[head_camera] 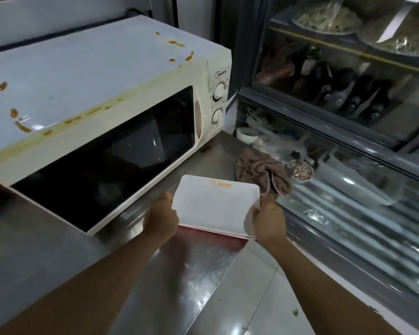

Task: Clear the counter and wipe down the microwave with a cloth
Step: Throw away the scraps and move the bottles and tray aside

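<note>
My left hand [161, 217] and right hand [267, 220] grip opposite edges of a stack of white trays [215, 206] above the steel counter [58, 250]; the top tray carries orange print, too small to read; the microwave [102, 112], marked "Midea", stands to the left, its top spotted with orange-brown sauce stains [24, 126]; a brown cloth [261, 171] lies crumpled just behind the trays.

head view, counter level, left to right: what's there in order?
microwave → left hand → white tray → right hand → small metal bowl → glass display case. The brown cloth sits behind the tray and overlaps it, so it is left out.
</note>
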